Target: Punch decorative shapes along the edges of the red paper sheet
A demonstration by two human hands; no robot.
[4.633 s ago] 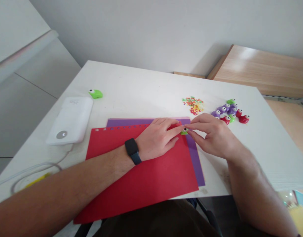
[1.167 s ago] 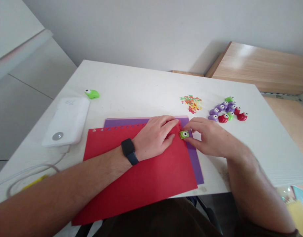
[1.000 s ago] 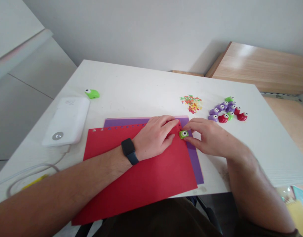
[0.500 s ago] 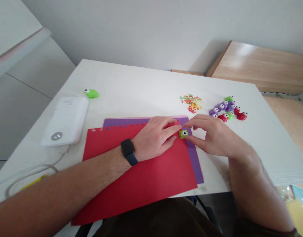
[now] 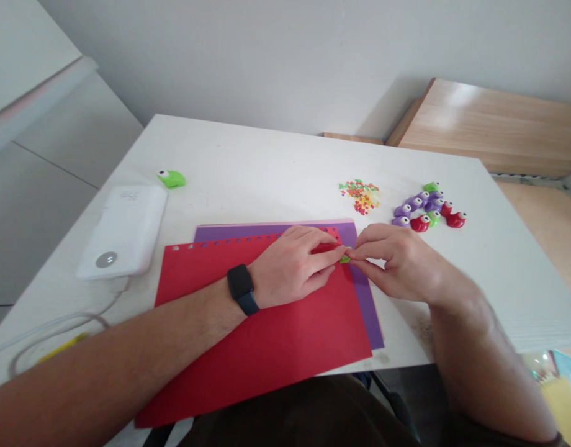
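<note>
A sheet of red paper [image 5: 285,347] lies over purple paper [image 5: 365,304], with a row of small punched holes along its far edge. My left hand [image 5: 295,266] rests on the red sheet near its right side, fingers stretched out, the fingertips close to a green craft punch [image 5: 344,259]. That punch sits at the red sheet's right edge, mostly covered by fingers. Thumb and fingers of my right hand [image 5: 401,261] are closed on it from the right.
Small coloured paper cutouts [image 5: 361,197] lie in a pile beyond the sheets. Several purple, red and green craft punches [image 5: 418,221] cluster to the right. Another green punch [image 5: 172,179] is at far left, near a white power bank [image 5: 127,233] with a cable [image 5: 94,315].
My right thumb and fingers have come together over the green punch, hiding its top, which showed before. My left hand has stayed nearly in place.
</note>
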